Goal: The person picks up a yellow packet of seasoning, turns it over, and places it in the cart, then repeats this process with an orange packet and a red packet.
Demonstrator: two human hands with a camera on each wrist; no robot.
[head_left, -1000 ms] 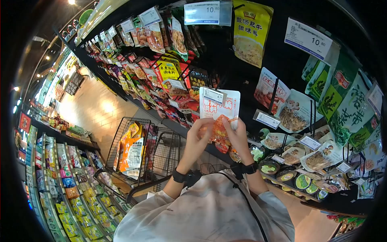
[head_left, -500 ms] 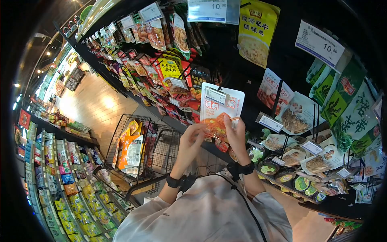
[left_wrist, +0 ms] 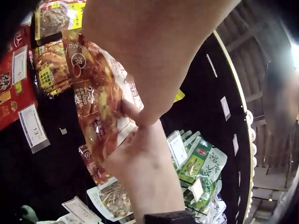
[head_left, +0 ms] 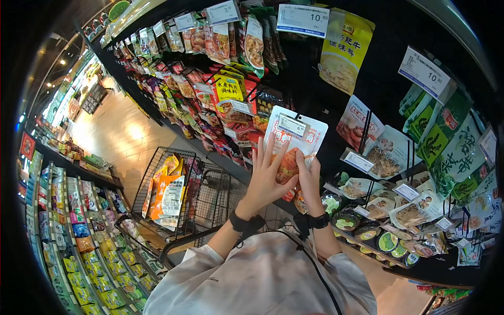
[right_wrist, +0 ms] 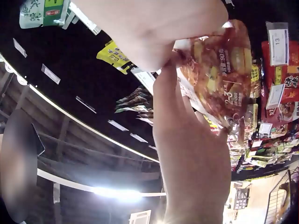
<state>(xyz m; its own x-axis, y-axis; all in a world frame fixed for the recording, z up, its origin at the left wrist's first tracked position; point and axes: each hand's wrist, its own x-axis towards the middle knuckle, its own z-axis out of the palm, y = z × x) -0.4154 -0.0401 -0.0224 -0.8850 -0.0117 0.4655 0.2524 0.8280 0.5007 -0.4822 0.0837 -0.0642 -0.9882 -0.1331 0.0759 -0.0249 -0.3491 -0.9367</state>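
Note:
A white and red food pouch [head_left: 311, 137] hangs on a rack hook behind a small price tag [head_left: 292, 125]. My left hand [head_left: 269, 176] lies against its left and lower front with the fingers straight and spread. At the lower right edge, my right hand [head_left: 312, 185] pinches it, thumb in front. In the left wrist view the pouch [left_wrist: 96, 100] shows its red food picture side, beside my left hand [left_wrist: 140, 51] and my right hand [left_wrist: 145, 161]. The right wrist view shows the pouch [right_wrist: 224, 70] between my right hand [right_wrist: 159, 28] and my left hand [right_wrist: 191, 140].
Rows of hanging packets [head_left: 184, 89] fill the rack at left. A yellow pouch [head_left: 346, 52] hangs above, green pouches [head_left: 446, 136] at right. A wire cart [head_left: 197, 194] holding orange packets [head_left: 168, 194] stands at lower left. Shelves of small packets [head_left: 94, 252] line the far left.
My left hand has moved up and right onto the pouch front, its fingers now straightened and spread. My right hand stays at the lower right edge. The head view has shifted slightly.

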